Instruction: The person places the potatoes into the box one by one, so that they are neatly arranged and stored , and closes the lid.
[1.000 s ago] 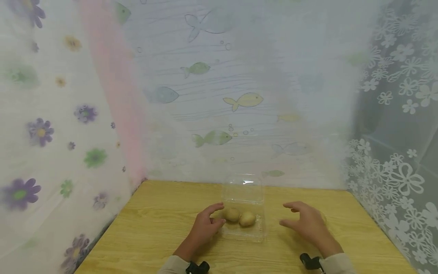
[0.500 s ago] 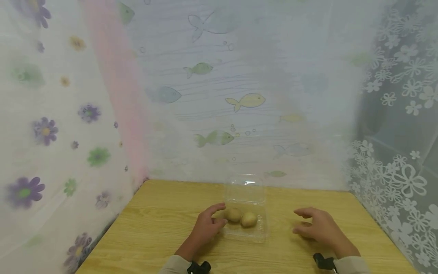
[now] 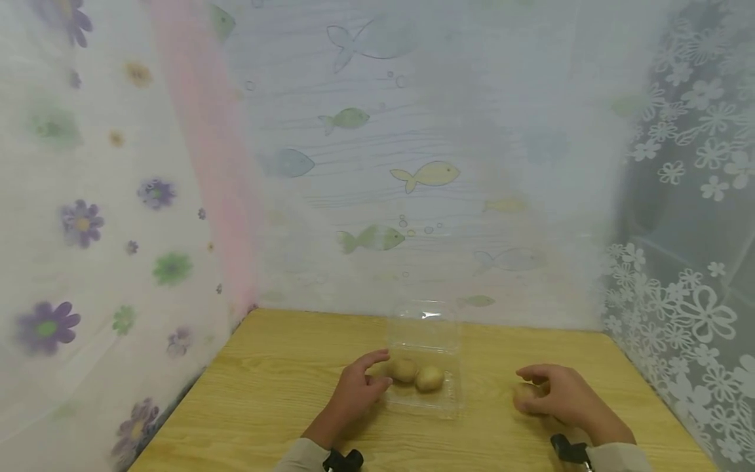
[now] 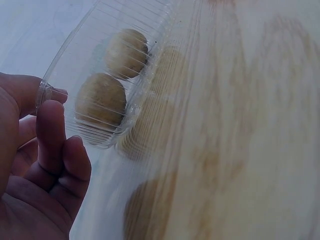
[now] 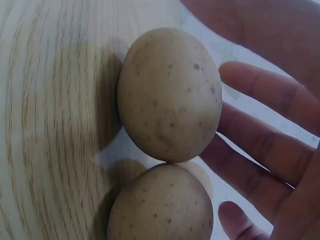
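Note:
In the head view, two potatoes (image 3: 430, 378) lie side by side in a clear plastic clamshell box (image 3: 423, 328), its lid raised at the back. My left hand (image 3: 356, 387) is at the box's left side. The left wrist view has its thumb and a finger pinching the box rim (image 4: 46, 92). To the right of the box, my right hand (image 3: 569, 396) curves loosely around a potato (image 3: 525, 395) on the table. Up close, a speckled potato (image 5: 170, 95) touches another potato (image 5: 160, 205), with relaxed fingers (image 5: 265, 145) behind them. A pale rounded sliver shows between these potatoes.
The wood-grain table (image 3: 283, 367) meets a fish-patterned curtain (image 3: 366, 170) at the back. A flowered curtain (image 3: 106, 262) flanks the left edge, and a white-flower translucent sheet (image 3: 678, 341) stands along the right. Black wrist cameras (image 3: 342, 461) sit on both wrists.
My right hand has moved right, away from the box, and reached the potato on the table. The left hand stays at the box. The head view has shifted slightly.

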Tool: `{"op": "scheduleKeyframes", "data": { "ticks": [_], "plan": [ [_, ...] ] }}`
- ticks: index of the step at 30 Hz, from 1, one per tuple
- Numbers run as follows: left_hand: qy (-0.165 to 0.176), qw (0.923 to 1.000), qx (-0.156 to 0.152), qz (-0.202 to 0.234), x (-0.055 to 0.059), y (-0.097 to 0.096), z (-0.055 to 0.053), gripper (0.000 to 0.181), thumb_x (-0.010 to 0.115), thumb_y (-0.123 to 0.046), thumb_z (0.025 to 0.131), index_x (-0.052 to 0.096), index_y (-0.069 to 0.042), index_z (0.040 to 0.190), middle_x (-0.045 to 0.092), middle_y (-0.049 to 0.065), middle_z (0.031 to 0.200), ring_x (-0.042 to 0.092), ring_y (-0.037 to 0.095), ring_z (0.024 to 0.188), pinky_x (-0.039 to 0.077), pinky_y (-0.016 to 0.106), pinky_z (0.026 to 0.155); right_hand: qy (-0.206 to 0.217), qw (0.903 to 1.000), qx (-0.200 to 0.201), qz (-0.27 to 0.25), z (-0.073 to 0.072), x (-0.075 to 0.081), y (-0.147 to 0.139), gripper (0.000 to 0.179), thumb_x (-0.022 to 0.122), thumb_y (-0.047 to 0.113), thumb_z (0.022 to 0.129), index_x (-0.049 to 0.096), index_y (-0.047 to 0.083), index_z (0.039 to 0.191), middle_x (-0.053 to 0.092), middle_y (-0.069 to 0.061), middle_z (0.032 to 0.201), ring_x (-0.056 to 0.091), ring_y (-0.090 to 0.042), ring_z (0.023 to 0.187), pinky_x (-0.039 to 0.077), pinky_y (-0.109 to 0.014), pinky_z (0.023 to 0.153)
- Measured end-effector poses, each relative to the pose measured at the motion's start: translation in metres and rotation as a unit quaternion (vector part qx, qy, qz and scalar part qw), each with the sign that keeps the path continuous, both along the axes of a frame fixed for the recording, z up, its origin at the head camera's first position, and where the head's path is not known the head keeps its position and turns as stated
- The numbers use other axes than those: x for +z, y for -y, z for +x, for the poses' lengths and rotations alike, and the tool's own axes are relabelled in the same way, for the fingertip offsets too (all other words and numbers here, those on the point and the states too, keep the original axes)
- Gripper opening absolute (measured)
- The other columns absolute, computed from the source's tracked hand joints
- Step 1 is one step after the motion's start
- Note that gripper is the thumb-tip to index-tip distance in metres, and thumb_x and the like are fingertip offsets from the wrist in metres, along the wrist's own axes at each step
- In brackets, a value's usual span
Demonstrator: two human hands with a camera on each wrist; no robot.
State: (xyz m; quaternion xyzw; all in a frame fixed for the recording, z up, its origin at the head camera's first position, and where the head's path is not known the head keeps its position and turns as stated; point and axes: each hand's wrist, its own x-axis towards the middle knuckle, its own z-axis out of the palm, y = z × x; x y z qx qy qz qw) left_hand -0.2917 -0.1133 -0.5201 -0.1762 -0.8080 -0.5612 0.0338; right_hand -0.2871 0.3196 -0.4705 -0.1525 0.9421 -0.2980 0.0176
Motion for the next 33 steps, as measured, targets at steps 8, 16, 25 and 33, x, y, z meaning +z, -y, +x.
{"op": "scheduleKeyframes", "data": {
  "ticks": [8, 16, 25, 33],
  "plan": [
    [0.007, 1.0000, 0.002, -0.004, -0.0026, 0.0016, -0.0023, 0.051, 0.069, -0.016, 0.100, 0.055, -0.014, 0.150, 0.049, -0.001, 0.159, 0.042, 0.004, 0.045, 0.045, 0.022, 0.046, -0.018, 0.9994, 0.019, 0.025, -0.0026, -0.0017, -0.0035, 0.063, 0.093, 0.040, 0.075, 0.073, 0.011, 0.127, 0.071, -0.010, 0.128, 0.067, -0.034, 0.114, 0.057, -0.051, 0.092],
    [0.003, 1.0000, 0.001, -0.007, -0.0023, 0.0024, -0.0029, 0.051, 0.069, -0.017, 0.100, 0.055, -0.012, 0.149, 0.049, 0.001, 0.159, 0.045, 0.004, 0.046, 0.046, 0.023, 0.047, -0.006, 0.9996, 0.015, 0.024, -0.0034, -0.0029, -0.0042, 0.066, 0.096, 0.037, 0.070, 0.073, 0.012, 0.126, 0.070, -0.012, 0.129, 0.064, -0.039, 0.118, 0.055, -0.056, 0.095],
    [-0.004, 1.0000, -0.005, -0.005, -0.0033, 0.0023, -0.0036, 0.051, 0.068, -0.014, 0.101, 0.054, -0.011, 0.149, 0.048, 0.005, 0.159, 0.045, 0.003, 0.046, 0.046, 0.024, 0.046, -0.002, 0.9997, 0.012, 0.021, -0.0034, -0.0047, -0.0034, 0.065, 0.096, 0.034, 0.069, 0.073, 0.011, 0.126, 0.071, -0.011, 0.127, 0.067, -0.031, 0.110, 0.058, -0.049, 0.089],
    [0.003, 0.9999, -0.013, 0.003, -0.0040, 0.0020, -0.0040, 0.052, 0.068, -0.016, 0.101, 0.054, -0.011, 0.150, 0.048, 0.003, 0.159, 0.045, 0.004, 0.047, 0.046, 0.024, 0.047, 0.014, 0.9998, -0.002, 0.013, -0.0051, -0.0064, -0.0039, 0.062, 0.095, 0.030, 0.071, 0.073, 0.012, 0.126, 0.072, -0.009, 0.125, 0.066, -0.023, 0.102, 0.058, -0.044, 0.082]
  ]
}}
